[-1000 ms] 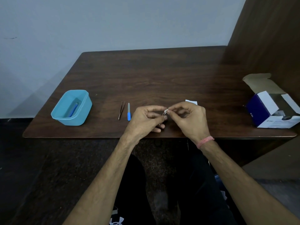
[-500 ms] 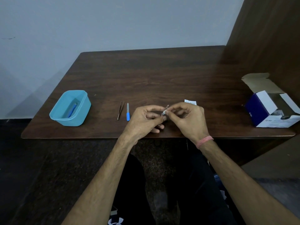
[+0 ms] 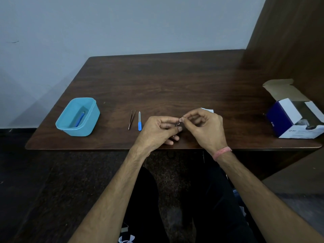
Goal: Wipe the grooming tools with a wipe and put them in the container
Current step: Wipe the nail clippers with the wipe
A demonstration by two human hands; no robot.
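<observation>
Pinched in left hand, a small stiff, slippery metal nail clipper; right hand rubs its tip with a small white wipe.

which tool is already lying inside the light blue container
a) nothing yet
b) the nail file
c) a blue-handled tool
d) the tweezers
c: a blue-handled tool lies on the bottom of the container, while the tweezers and the nail file lie on the table to its right.
</observation>
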